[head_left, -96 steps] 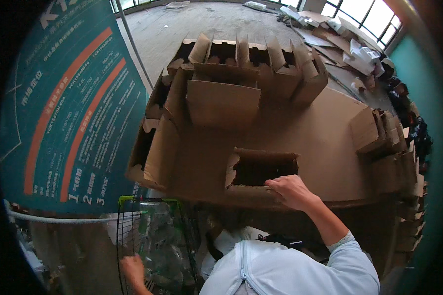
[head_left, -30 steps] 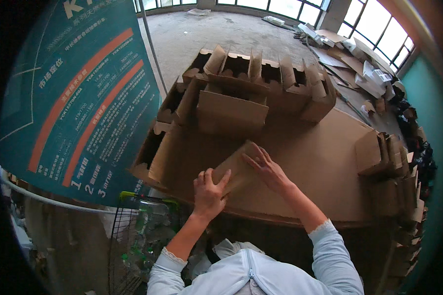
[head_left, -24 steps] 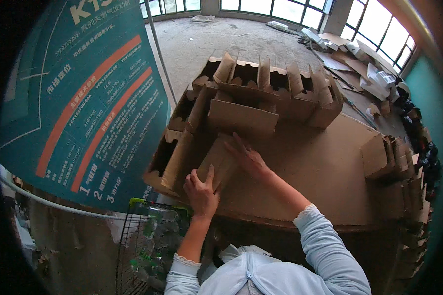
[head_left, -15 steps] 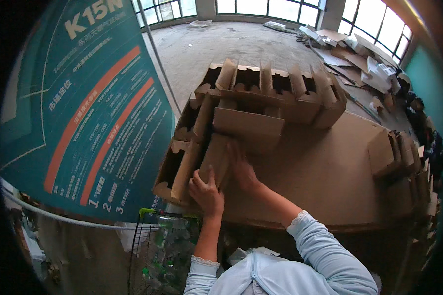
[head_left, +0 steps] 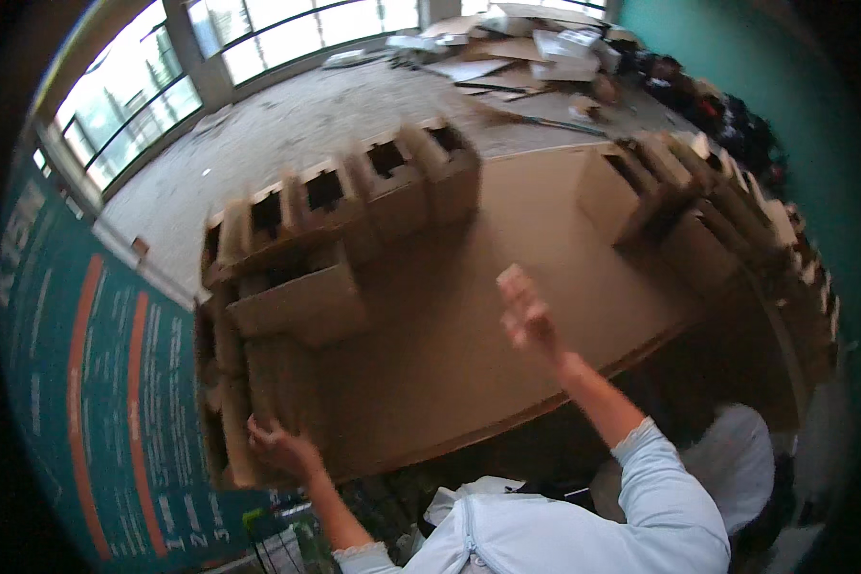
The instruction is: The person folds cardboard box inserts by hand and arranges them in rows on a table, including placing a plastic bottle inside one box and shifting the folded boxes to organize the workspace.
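Note:
My left hand (head_left: pixel 285 448) is at the near left corner of the table, its fingers loosely apart beside a brown cardboard box (head_left: pixel 285 378). Whether the fingertips touch that box is hard to tell. Just beyond it stands an open-topped box (head_left: pixel 306 301) with a raised flap. A row of upright open cardboard boxes (head_left: pixel 383 196) runs along the far left side, dark inside. Over the middle of the cardboard-covered tabletop (head_left: pixel 430 373), my right hand (head_left: pixel 529 314) hangs in the air, somewhat blurred, fingers stretched out and holding nothing.
More cardboard boxes (head_left: pixel 627 196) are packed along the right side. A teal printed board (head_left: pixel 105 383) stands at the left. Beyond the table lie a broom (head_left: pixel 555 122), a heap of flattened cardboard (head_left: pixel 507 48) and black bags (head_left: pixel 708 100). A white rounded thing (head_left: pixel 737 459) is at lower right.
My view has turned to the right. Both hands have come away from the box they held at the left; my right hand has moved right, over the tabletop.

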`<state>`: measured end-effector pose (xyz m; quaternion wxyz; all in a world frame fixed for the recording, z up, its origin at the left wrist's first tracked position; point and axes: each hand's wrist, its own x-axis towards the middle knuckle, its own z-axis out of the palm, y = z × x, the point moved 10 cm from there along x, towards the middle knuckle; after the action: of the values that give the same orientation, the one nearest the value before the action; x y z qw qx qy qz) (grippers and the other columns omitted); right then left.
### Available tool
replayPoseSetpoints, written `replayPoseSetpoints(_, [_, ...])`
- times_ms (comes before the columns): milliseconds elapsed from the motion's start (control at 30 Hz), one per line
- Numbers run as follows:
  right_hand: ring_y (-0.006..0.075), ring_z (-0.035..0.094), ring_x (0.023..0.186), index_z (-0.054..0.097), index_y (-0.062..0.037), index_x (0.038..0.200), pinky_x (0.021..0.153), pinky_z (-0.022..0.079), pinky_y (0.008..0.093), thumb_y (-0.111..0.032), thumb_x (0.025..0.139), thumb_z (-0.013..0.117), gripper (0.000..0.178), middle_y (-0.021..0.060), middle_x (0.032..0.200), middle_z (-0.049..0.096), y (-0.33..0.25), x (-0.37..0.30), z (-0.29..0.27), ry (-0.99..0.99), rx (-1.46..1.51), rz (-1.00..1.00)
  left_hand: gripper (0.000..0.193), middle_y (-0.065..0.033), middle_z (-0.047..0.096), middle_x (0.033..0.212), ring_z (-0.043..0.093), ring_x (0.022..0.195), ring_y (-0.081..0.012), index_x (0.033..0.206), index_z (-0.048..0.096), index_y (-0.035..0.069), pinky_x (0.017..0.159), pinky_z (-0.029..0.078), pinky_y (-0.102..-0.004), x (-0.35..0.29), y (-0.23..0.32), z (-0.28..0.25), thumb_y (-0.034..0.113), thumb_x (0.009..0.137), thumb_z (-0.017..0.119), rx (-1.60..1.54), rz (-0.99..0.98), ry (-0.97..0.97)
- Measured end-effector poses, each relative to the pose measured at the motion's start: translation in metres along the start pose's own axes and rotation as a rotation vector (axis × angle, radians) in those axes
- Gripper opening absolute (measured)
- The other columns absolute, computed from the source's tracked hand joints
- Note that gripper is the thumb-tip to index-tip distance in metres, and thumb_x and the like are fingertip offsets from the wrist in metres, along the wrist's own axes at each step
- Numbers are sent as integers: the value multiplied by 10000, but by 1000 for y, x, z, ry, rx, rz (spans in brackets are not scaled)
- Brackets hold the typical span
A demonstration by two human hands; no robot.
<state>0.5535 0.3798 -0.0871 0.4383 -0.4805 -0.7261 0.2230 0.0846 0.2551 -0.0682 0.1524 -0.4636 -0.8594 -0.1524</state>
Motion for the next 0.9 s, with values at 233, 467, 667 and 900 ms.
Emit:
replayPoseSetpoints(233, [314, 350, 1356, 256, -69, 1475, 1119, 301, 399, -156, 792, 711, 826, 148, 1494, 335, 106, 56, -293, 229, -1092, 230, 667, -155, 390, 1415, 429, 1231, -364, 1370, 489, 120, 1027, 389, -469, -5, 15, 1, 239, 770, 755, 31, 55, 50])
replayPoseSetpoints(467, [319, 392, 1318, 279, -84, 1456, 1090, 327, 429, -255, 830, 697, 772, 141, 1423, 420, 216, 98, -317, 128, -937, 633, 743, -150, 293, 1510, 339, 1341, -375, 1443, 387, 145, 1085, 354, -466, -18, -2, -6, 225, 796, 744, 53, 43, 16])
replayPoseSetpoints(667, [347, 572, 1085, 625, -17, 1051, 922, 467, 452, -258, 790, 704, 364, 176, 1167, 602, 265, 107, -287, -62, -1003, 623, 468, -149, 410, 1437, 421, 1287, -354, 1330, 504, 63, 1040, 393, -457, -58, -55, -59, 79, 878, 623, -149, -51, 141])
replayPoseSetpoints(900, [373, 600, 951, 651, -11, 868, 805, 501, 441, -194, 789, 661, 199, 187, 934, 646, 177, 66, -169, -240, -736, 176, 250, -211, 631, 1136, 630, 990, -351, 1114, 638, -31, 858, 509, -448, -197, -282, -21, 38, 882, 577, -95, -591, 84])
